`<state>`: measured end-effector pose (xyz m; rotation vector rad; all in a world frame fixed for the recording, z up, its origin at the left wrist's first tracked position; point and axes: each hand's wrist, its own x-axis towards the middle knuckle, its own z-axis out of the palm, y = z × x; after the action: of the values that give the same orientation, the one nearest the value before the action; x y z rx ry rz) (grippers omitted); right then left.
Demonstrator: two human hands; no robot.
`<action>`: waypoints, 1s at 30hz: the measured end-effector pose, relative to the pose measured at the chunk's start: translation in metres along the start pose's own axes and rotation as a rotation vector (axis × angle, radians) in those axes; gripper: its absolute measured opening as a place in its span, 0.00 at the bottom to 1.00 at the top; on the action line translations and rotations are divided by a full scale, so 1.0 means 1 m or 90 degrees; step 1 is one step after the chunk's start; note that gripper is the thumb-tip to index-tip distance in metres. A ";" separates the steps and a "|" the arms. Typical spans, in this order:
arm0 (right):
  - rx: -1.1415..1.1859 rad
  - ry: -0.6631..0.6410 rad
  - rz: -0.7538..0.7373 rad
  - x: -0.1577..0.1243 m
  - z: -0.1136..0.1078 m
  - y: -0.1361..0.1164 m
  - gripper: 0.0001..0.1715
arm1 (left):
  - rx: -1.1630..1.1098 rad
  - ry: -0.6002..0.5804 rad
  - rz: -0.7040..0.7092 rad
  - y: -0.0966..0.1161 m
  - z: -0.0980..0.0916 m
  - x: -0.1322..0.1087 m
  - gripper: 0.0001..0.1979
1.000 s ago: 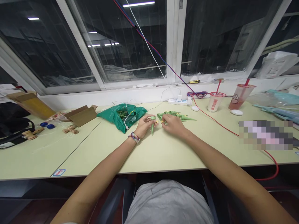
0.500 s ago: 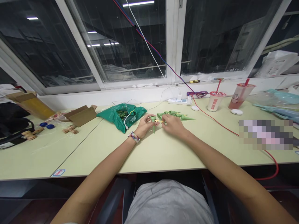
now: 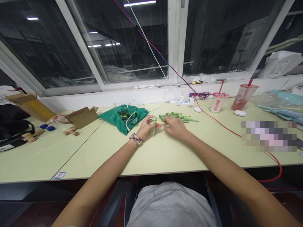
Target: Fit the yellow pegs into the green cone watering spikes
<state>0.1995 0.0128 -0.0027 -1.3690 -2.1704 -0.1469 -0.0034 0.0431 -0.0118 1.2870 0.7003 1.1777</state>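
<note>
My left hand (image 3: 145,129), a striped watch band on its wrist, is closed around a green watering spike (image 3: 154,120). The spike is upright, wide end on top and thin tip pointing down. A small yellow valve piece (image 3: 159,123) sticks out of its side to the right. At this yellow piece my right hand (image 3: 175,126) has its thumb and fingers pinched together; its fingertips cover the end. Several more green watering spikes (image 3: 191,120) with yellow bits lie on the table just behind my right hand. A green plastic bag (image 3: 112,118) with similar green parts inside lies left of my hands.
A white power strip (image 3: 181,102) sits by the wall. Two drink cups (image 3: 217,105) stand at right, with a red cable (image 3: 220,122) running across the table. On the left are an open cardboard box (image 3: 82,117), wooden toys (image 3: 71,130) and blue balls (image 3: 50,128).
The spike in my left hand has tilted slightly, its tip swinging a little to the left. Both hands stay in nearly the same place, still together at the yellow piece.
</note>
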 end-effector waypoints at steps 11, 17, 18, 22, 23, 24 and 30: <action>-0.012 -0.004 -0.006 0.000 -0.004 -0.004 0.08 | 0.024 0.017 0.020 -0.005 -0.006 0.005 0.23; -0.004 0.012 -0.012 -0.001 -0.003 -0.003 0.07 | 0.049 0.016 0.026 -0.003 -0.007 0.004 0.22; -0.005 0.011 -0.012 -0.001 -0.003 -0.003 0.07 | 0.052 0.015 0.027 -0.003 -0.006 0.003 0.22; -0.009 0.009 -0.021 -0.001 -0.003 -0.004 0.07 | 0.063 0.008 0.031 -0.002 -0.006 0.003 0.23; -0.010 0.008 -0.024 -0.001 -0.002 -0.005 0.07 | 0.067 0.006 0.032 -0.003 -0.005 0.003 0.23; -0.011 0.008 -0.027 -0.001 -0.002 -0.005 0.07 | 0.071 0.003 0.033 -0.003 -0.005 0.003 0.23; -0.024 0.004 -0.031 -0.002 -0.002 -0.004 0.08 | 0.083 -0.011 0.042 -0.006 -0.005 0.003 0.22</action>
<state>0.1971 0.0088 -0.0011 -1.3345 -2.2064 -0.2109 -0.0054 0.0480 -0.0183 1.4363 0.7367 1.1880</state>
